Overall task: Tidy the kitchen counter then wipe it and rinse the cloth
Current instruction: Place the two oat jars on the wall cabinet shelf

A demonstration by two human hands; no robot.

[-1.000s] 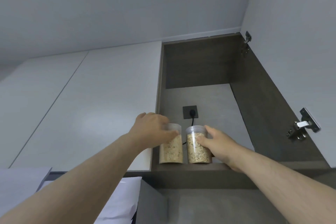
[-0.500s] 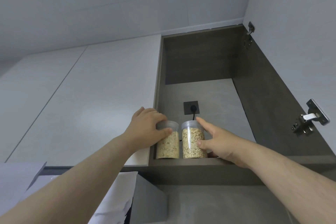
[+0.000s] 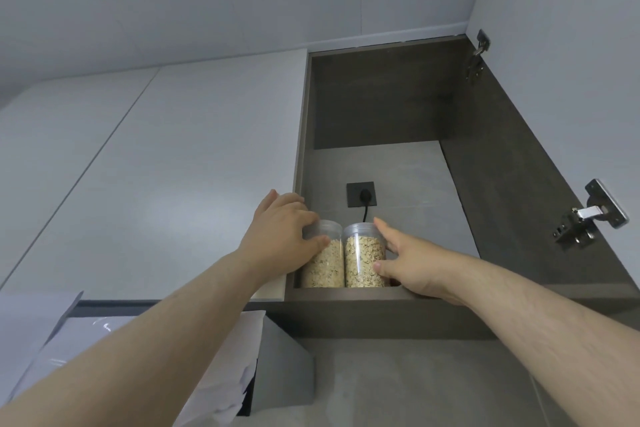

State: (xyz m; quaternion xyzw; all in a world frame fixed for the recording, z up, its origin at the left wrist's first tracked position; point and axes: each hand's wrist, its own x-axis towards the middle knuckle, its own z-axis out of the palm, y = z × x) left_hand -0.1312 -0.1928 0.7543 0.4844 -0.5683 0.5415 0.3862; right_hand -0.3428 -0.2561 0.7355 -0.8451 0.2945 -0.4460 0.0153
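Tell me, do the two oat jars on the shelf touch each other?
Touching. The head view shows the left jar and the right jar with no gap between their walls.

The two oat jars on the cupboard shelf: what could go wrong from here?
1. The left jar and the right jar stand close to the shelf edge; a snag when letting go could tip one off.
2. The left hand grips its jar, but the right hand only touches with straight fingers, a weak guard.
3. Pushed deeper, a jar might press the black cable behind.
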